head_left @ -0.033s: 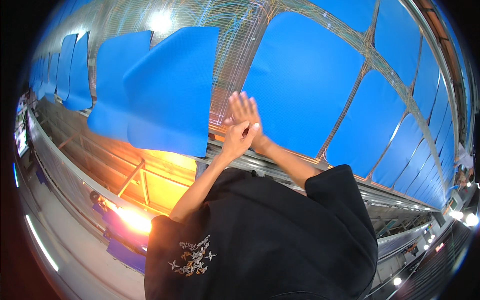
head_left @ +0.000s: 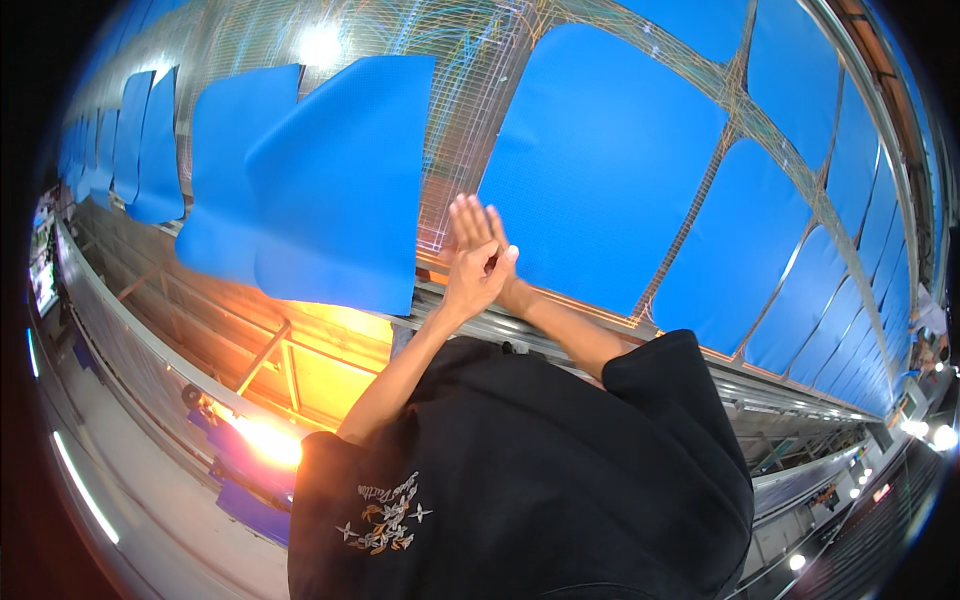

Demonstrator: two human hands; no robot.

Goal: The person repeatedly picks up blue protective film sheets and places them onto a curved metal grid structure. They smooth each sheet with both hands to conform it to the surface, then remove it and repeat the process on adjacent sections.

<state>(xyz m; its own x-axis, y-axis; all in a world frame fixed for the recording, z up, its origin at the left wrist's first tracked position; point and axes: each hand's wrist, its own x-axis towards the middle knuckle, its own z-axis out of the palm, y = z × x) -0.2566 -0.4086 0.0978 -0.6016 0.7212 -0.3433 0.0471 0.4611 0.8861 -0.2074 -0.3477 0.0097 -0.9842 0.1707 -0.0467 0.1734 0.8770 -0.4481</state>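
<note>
My left hand (head_left: 472,283) is closed in a loose fist, its thumb side up. Whether anything is inside the curled fingers is hidden. Just behind and against it is my right hand (head_left: 474,222), flat with the fingers stretched out and nothing visible in it; part of its palm is covered by the left hand. Both hands are over the near edge of a long table. A large blue sheet piece (head_left: 600,160) lies flat to their right. On their left, another blue piece (head_left: 345,180) hangs partly over the table edge.
More blue pieces (head_left: 790,290) run in rows to the right, with line-covered strips (head_left: 680,75) between them. At far left, several blue pieces (head_left: 130,140) droop over the edge. A bright orange-yellow glow (head_left: 340,350) lights the frame beneath the table. A metal rail runs along the near edge.
My right hand has shifted slightly left and down, closer against the left fist. The left hand and the blue pieces stay practically where they were.
</note>
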